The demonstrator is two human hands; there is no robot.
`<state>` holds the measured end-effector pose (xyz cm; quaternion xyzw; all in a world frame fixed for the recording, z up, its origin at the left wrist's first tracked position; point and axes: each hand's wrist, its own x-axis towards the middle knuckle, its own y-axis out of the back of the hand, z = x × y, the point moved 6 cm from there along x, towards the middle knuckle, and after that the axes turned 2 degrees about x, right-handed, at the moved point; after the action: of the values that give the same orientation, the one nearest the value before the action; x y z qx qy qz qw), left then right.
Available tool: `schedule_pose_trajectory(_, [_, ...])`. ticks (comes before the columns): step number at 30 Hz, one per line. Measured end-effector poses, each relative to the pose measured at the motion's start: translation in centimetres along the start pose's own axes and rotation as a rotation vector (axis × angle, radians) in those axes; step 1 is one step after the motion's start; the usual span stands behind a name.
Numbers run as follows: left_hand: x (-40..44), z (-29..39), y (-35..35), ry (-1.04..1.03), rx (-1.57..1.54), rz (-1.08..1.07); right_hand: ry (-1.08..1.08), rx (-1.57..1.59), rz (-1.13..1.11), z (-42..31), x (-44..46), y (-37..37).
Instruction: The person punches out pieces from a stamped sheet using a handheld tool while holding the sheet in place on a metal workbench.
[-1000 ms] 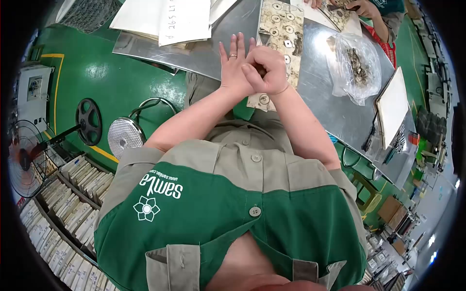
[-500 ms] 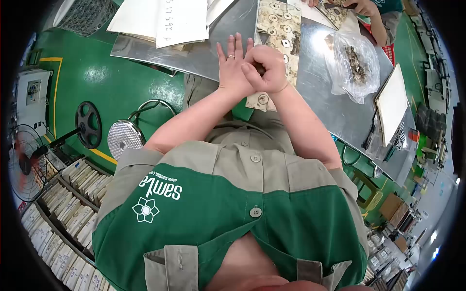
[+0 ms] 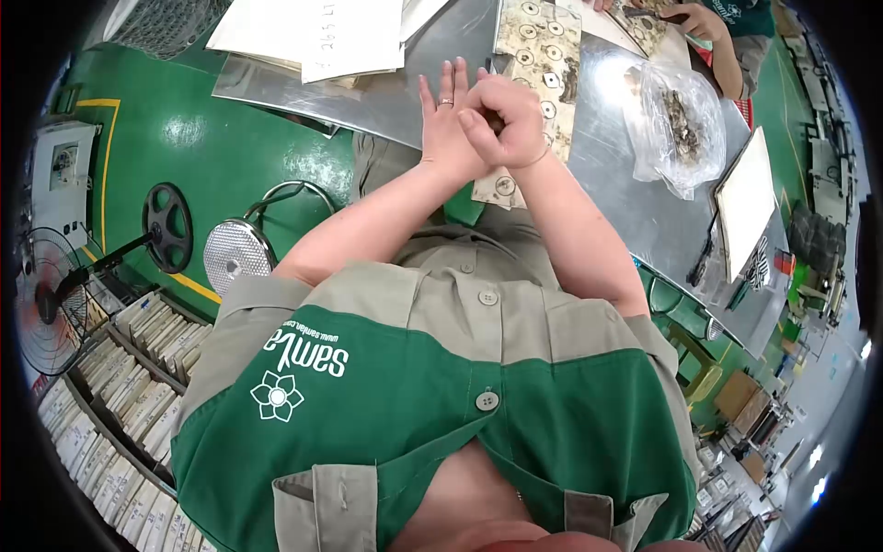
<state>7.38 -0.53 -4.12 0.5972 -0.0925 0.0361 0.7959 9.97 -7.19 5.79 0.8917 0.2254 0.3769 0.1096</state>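
The largest thing is the metal table (image 3: 612, 198), set at a slant in front of the person. On its far left part lie large white sheets (image 3: 351, 41), partly one over another, with handwriting on the top one. A long stained board (image 3: 563, 55) lies on the table just beyond and beside the hands. It bears rows of round marks, and dark stains are spread over much of it. A pale piece (image 3: 501, 189) with the same kind of mark shows under the wrists, at the table's near edge; I cannot tell if it is the board's own end or a separate part.

To the right is a clear plastic bag (image 3: 651, 120) with dark scraps (image 3: 682, 138) in it, and near the right edge a white panel (image 3: 747, 202). At the far side, a co-worker's hand (image 3: 704, 23) holds a dark tool (image 3: 644, 14) over another stained board (image 3: 655, 41).

By my judgement the work is partly done: some scraps are collected, while the board is marked and dirty, not finished-looking. How many marks are treated, and how many are left, the view does not show.

The left hand (image 3: 449, 138) is open, its fingers spread and straight. The right hand (image 3: 520, 110) is curled in a loose fist across it, the two touching. Perhaps something small is inside the curl, but the gap is dark and I cannot tell. The smallest thing is a ring (image 3: 445, 101) on a left finger.
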Motion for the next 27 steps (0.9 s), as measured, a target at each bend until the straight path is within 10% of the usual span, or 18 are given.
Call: schedule_pose_trajectory(27, [0.2,-0.8,-1.7,0.021,0.079,-0.025,0.051,-0.044,-0.079,-1.0,-1.7,-0.1])
